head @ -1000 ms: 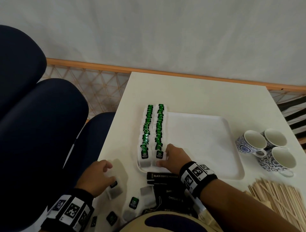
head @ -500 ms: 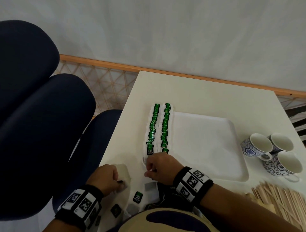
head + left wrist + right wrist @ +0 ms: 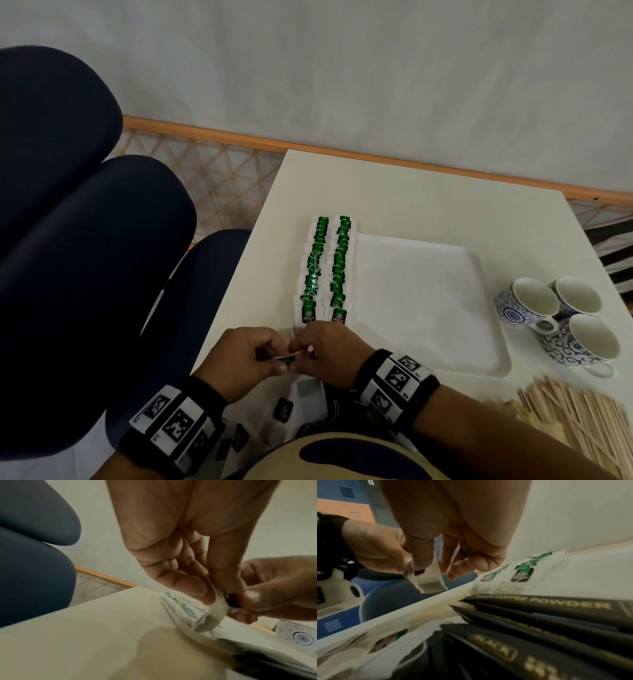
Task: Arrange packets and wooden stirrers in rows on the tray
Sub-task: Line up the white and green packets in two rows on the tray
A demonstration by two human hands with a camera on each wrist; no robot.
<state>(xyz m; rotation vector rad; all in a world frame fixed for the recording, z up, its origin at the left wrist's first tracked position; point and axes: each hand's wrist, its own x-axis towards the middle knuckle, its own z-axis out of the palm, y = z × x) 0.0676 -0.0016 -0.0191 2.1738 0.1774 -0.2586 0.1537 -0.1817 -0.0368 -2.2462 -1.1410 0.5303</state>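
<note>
While both hands meet just off the near left corner of the tray [image 3: 486,368], you have one tea bag [image 3: 428,580] between them: left hand [image 3: 245,361] pinches its tag end with thumb and forefinger, right hand [image 3: 330,354] pinches the white pouch from above. Judgement: the bag is passing from left to right, so let the left release only once the right has a firm pinch, and keep the string from snagging. Lay it overlapping the nearest bag of the right-hand row [image 3: 339,267], tag facing up as on the others; the left-hand row [image 3: 313,270] sits alongside it at the tray's left edge. Loose tea bags [image 3: 284,409] and black coffee packets [image 3: 547,615] lie at the table's near edge. Wooden stirrers [image 3: 579,421] wait at the near right corner, untouched. Beyond: three patterned cups [image 3: 555,318] by the tray's right side, dark blue chairs [image 3: 85,260] left of the table [image 3: 428,192], plain wall behind.
</note>
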